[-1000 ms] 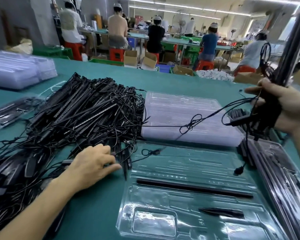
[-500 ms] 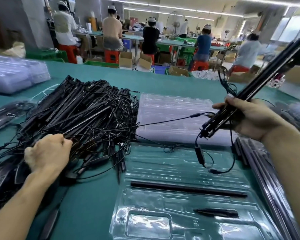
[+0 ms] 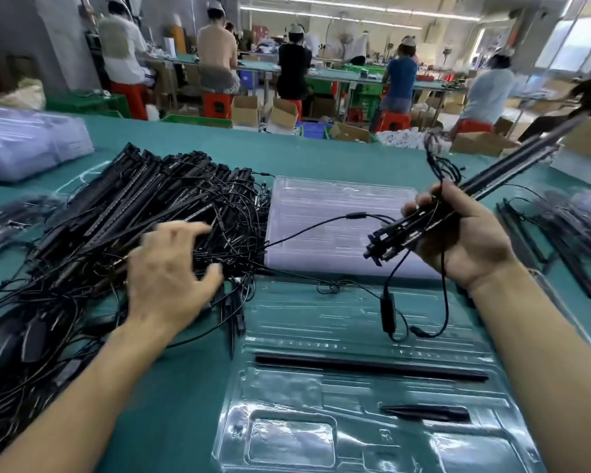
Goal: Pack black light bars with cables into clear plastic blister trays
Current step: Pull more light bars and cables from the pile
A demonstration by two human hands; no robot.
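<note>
Teal bench [image 3: 321,155]: tangled pile of light bars [image 3: 133,213] at left, clear blister tray [image 3: 321,322] in the centre.
Lifted light-bar bundle [image 3: 512,169] clasped in right hand [image 3: 464,240]; left hand [image 3: 171,274], fingers spread and empty, hovers over pile. Untangle trailing cable [image 3: 355,215] before seating.

Factory: capped workers [image 3: 294,68] at long benches [image 3: 325,76]

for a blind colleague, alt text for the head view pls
The right hand grips a bundle of black light bars with dangling cables above a clear blister tray, while the left hand hovers over a tangled pile of bars.
</note>
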